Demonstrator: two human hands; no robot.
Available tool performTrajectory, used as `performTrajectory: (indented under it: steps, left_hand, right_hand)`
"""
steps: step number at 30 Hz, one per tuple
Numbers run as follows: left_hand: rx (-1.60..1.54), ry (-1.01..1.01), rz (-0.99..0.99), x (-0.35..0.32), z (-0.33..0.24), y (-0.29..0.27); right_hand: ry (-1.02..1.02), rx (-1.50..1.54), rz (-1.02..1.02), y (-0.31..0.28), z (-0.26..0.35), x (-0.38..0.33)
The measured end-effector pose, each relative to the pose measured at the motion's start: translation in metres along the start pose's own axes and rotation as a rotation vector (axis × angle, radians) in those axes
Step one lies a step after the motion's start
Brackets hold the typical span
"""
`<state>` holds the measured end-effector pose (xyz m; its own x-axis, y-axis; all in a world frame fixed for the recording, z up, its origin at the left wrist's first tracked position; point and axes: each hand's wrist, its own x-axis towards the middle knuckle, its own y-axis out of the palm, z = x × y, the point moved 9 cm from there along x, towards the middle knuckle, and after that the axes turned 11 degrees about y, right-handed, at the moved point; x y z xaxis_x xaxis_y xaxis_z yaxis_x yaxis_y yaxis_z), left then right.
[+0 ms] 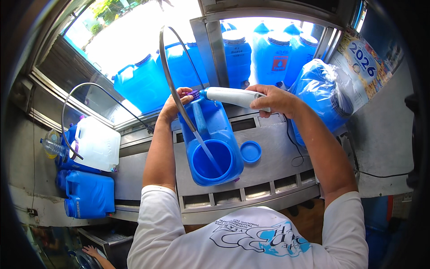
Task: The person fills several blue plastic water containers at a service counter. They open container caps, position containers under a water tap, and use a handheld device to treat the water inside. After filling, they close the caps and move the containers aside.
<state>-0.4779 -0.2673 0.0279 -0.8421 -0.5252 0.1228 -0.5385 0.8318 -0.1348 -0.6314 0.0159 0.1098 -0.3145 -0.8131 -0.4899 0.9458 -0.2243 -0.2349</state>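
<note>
A blue plastic water jug (226, 130) stands on the metal counter, its wide round mouth open toward me. A curved metal spout (166, 62) reaches over it, and a clear stream or tube runs from the spout's end into the mouth. At the jug's far end, my left hand (174, 105) has its fingers closed on a small purple ribbed cap (194, 94). My right hand (277, 101) is wrapped round a long white handheld device (233, 95). The device's blue tip is beside the purple cap. A round blue lid (251, 152) lies right of the jug.
Blue jugs (139, 85) line the window ledge. Left are a white jug (99, 142), a blue jug (92, 193) and a second curved spout (85, 85). A plastic-covered blue container (320, 103) and a black cord (293, 139) are right. Another person's hand (92, 251) shows lower left.
</note>
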Motion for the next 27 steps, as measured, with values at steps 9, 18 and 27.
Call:
performTrajectory:
  steps: [9, 18, 27]
  left_hand:
    - [0.03, 0.007, -0.037, 0.001, 0.005, -0.003]
    - [-0.007, 0.048, -0.118, -0.003, 0.004, -0.009]
    - [-0.039, 0.149, -0.146, -0.004, 0.012, -0.013]
  right_hand:
    - [-0.045, -0.035, -0.03, -0.004, 0.006, 0.005]
    - [-0.071, -0.045, -0.033, -0.005, 0.008, 0.01]
    - [-0.072, -0.061, -0.03, -0.007, 0.005, 0.009]
